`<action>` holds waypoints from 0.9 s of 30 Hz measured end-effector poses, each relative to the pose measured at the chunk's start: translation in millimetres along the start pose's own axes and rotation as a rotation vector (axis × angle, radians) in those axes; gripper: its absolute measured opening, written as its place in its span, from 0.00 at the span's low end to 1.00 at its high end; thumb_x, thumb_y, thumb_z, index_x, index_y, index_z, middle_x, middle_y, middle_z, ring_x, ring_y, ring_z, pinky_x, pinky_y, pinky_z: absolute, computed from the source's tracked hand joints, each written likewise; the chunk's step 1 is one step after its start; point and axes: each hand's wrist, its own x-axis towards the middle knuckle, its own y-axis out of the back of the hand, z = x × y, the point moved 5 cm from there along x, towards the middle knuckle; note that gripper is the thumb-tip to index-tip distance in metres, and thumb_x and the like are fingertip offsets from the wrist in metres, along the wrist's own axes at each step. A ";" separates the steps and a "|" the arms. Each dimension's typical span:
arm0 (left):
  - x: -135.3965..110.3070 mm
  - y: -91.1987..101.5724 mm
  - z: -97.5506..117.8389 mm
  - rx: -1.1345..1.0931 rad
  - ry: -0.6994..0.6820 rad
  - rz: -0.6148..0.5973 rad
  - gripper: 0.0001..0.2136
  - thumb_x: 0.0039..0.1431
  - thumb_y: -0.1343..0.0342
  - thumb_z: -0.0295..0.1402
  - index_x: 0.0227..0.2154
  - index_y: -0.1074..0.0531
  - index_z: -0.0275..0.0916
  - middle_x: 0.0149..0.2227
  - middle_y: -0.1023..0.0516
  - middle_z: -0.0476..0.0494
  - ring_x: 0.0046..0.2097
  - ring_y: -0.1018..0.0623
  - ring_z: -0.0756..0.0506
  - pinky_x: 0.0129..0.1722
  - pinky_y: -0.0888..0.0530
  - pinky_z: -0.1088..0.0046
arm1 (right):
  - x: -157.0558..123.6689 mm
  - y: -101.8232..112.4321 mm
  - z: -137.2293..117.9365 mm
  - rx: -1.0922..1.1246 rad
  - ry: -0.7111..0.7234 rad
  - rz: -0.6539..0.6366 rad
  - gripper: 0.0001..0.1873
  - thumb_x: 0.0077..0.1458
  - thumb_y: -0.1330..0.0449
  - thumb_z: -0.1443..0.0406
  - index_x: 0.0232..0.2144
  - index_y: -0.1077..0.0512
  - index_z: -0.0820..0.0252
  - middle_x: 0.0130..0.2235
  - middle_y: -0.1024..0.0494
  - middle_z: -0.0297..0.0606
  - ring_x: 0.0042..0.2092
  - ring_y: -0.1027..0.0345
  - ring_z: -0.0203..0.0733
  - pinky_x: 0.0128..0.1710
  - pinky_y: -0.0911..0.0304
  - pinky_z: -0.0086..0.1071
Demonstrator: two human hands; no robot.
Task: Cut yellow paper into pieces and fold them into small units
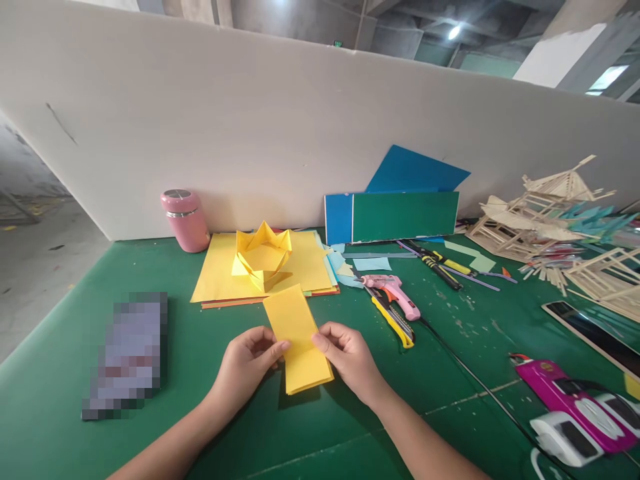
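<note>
Left grip (253, 355) and right grip (351, 357) pinch one folded paper (299, 333).

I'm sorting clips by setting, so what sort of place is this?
Probably a craft workroom: there's folded yellow paper, a glue gun and a wooden stick model.

Bare-skinned, the left forearm (183, 423) and right forearm (417, 430) reach in from the near side of the folded yellow paper (300, 327), slanting toward each other. The left hand (249, 357) pinches its left edge, thumb (278, 351) on top, fingers curled, partly hidden. The right hand (353, 360) mirrors this at its right edge, thumb uppermost, knuckles bent.
</note>
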 end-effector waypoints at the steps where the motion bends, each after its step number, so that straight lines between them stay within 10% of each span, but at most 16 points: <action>1: -0.2 0.6 0.7 0.015 0.001 0.007 0.15 0.40 0.37 0.46 0.17 0.32 0.39 0.16 0.29 0.52 0.19 0.30 0.50 0.21 0.30 0.75 | 0.1 0.3 1.0 0.003 -0.011 -0.001 0.25 0.41 0.36 0.45 0.23 0.33 0.61 0.22 0.32 0.30 0.24 0.40 0.33 0.25 0.44 0.26; 11: 3.3 6.3 4.0 0.016 -0.027 0.030 0.14 0.44 0.41 0.45 0.28 0.28 0.39 0.24 0.25 0.50 0.26 0.27 0.47 0.25 0.28 0.73 | 6.3 18.9 2.3 0.060 -0.003 0.146 0.24 0.41 0.34 0.46 0.26 0.29 0.62 0.23 0.28 0.33 0.24 0.37 0.35 0.23 0.41 0.27; 18: 5.1 8.0 4.4 -0.167 -0.050 0.093 0.21 0.39 0.37 0.40 0.34 0.41 0.43 0.24 0.28 0.55 0.25 0.26 0.49 0.23 0.29 0.75 | 9.2 36.7 -4.2 0.211 -0.027 0.283 0.45 0.43 0.34 0.49 0.59 0.45 0.59 0.34 0.21 0.38 0.27 0.33 0.35 0.26 0.33 0.29; 27: 1.8 9.7 7.4 0.079 -0.092 0.051 0.11 0.42 0.40 0.43 0.23 0.28 0.40 0.23 0.26 0.50 0.25 0.28 0.49 0.25 0.29 0.75 | 3.6 62.2 -22.1 -0.094 0.228 0.487 0.22 0.51 0.44 0.47 0.38 0.38 0.57 0.21 0.27 0.30 0.18 0.39 0.34 0.17 0.44 0.26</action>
